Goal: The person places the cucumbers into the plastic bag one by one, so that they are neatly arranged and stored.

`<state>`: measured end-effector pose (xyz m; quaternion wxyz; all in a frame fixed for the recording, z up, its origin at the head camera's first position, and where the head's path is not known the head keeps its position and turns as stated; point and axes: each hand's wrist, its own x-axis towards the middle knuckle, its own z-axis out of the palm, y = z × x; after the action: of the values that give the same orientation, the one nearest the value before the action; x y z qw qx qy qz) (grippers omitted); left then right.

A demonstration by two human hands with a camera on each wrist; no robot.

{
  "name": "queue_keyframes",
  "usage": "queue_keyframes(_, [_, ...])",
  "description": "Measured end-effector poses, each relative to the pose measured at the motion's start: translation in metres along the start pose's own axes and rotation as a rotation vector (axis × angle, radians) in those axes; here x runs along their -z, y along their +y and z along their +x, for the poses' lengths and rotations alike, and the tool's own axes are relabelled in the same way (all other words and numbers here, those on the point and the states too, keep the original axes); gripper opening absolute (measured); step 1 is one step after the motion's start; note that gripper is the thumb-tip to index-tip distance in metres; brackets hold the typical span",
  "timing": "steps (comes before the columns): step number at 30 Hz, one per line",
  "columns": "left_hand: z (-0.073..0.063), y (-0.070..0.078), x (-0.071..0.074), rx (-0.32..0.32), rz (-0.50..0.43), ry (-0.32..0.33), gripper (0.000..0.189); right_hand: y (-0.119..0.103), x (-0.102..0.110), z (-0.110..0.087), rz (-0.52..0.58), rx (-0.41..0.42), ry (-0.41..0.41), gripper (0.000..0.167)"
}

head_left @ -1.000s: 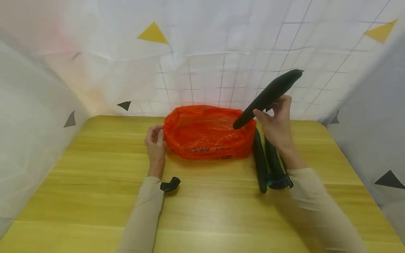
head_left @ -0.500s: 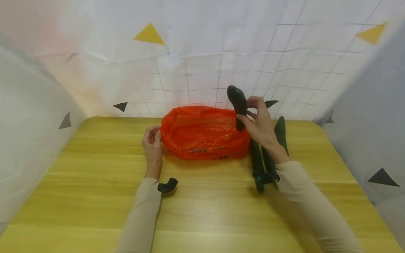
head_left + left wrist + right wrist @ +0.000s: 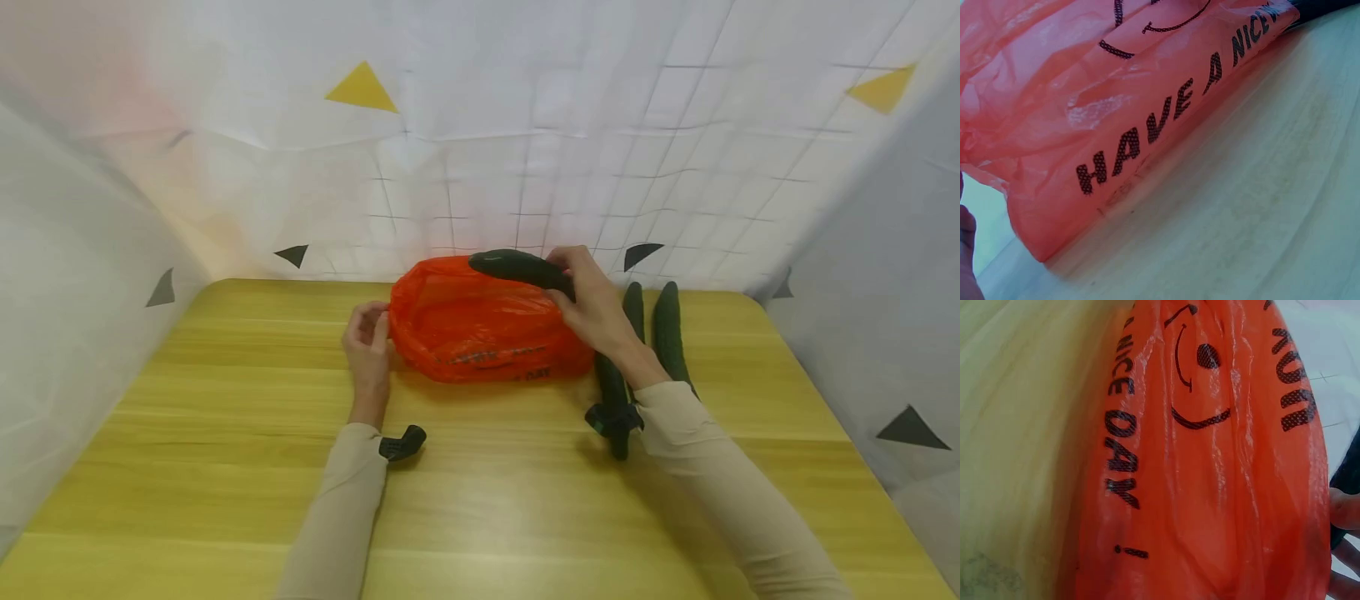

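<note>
A red plastic bag with black print stands on the table, its mouth spread wide. At its left rim, my left hand pinches the edge between thumb and curled fingers. My right hand grips one end of a dark green cucumber above the bag's right side. The cucumber's free end points left across the back of the opening. In the right wrist view, part of the cucumber shows at the right edge, behind the printed bag wall.
Three more cucumbers lie right of the bag: one beside it, partly under my right wrist, another mostly hidden by my forearm, and a third farther right. A white sheet rises behind the wooden table.
My right hand has moved left and slightly down. The cucumber has swung from pointing up and right to lying leftward over the bag. My left hand stays at the rim.
</note>
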<state>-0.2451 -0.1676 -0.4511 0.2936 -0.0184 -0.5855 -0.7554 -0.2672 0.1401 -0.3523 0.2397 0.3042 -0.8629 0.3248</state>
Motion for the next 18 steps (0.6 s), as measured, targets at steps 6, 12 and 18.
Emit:
queue_keyframes(6, [-0.005,0.013,-0.007,0.005,0.025,-0.040,0.018,-0.002,-0.004,0.007,-0.063,-0.010,-0.125,0.042])
queue_keyframes(12, [-0.008,0.023,-0.012,0.008,0.019,-0.043,0.019,-0.005,-0.009,0.013,-0.088,-0.036,-0.258,0.043])
queue_keyframes(18, [-0.009,0.022,-0.015,0.003,0.040,-0.045,0.018,-0.004,-0.015,0.017,-0.114,-0.046,-0.347,0.043])
